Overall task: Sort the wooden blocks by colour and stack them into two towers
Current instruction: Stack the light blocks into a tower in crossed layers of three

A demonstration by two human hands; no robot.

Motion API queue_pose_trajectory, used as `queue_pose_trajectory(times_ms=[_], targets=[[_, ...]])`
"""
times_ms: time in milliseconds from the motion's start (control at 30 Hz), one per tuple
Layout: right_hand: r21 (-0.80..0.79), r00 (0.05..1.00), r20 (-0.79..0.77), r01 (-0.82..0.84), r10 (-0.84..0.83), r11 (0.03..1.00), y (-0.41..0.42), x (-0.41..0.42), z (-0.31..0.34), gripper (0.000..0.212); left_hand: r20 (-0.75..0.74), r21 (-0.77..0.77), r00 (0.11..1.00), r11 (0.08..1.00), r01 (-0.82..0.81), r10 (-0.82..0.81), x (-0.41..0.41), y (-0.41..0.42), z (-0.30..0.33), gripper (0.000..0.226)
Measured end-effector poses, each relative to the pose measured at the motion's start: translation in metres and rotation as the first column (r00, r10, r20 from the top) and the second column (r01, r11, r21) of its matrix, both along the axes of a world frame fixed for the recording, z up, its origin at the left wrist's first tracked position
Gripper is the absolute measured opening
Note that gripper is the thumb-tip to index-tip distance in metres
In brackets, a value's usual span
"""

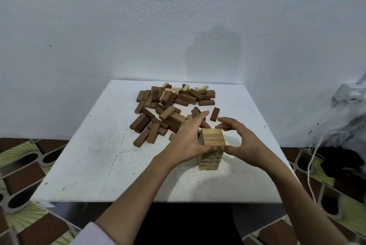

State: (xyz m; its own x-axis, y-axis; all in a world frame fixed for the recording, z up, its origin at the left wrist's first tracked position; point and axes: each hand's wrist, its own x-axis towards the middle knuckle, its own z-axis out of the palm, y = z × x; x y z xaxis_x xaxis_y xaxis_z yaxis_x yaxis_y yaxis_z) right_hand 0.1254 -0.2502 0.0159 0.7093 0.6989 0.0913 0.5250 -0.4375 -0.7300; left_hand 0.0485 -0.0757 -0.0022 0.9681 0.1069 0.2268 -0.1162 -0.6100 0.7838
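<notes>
A tower of light wooden blocks (212, 145) stands on the white table (103, 157), right of its middle. My left hand (190, 137) rests against the tower's left side with its fingers straight, thumb at the near top edge. My right hand (239, 139) cups the tower's right side, thumb at the near edge and fingers arched over the far side. Behind lies a loose pile of dark brown blocks (168, 110), with a few light blocks (166, 95) mixed in at the back. One dark block (214, 114) lies apart, just beyond my right fingers.
The table stands against a pale wall. Patterned floor tiles (25, 169) show on both sides. At the right lie a grey bundle (348, 106), a white cord (311, 167) and something black on the floor.
</notes>
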Motion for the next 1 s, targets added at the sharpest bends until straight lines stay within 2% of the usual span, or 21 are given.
queue_pose_trajectory(times_ms=[300, 667, 1000], targets=[[-0.039, 1.000, 0.006, -0.017, 0.018, 0.999, -0.0023, 0.0021, -0.0037, 0.074, -0.068, 0.024, 0.998, 1.000, -0.004, 0.005, 0.0005, 0.0033, -0.0081, 0.098], [-0.046, 0.999, -0.022, -0.047, 0.046, 0.998, 0.0021, 0.0046, -0.0049, 0.076, -0.065, 0.039, 0.998, 0.999, 0.002, 0.000, 0.0008, 0.0024, -0.0052, 0.095], [-0.056, 0.996, -0.058, -0.072, 0.069, 0.996, 0.0030, 0.0050, -0.0028, 0.076, -0.076, -0.073, 0.997, 0.997, -0.030, 0.024, -0.0031, -0.0018, -0.0108, 0.095]])
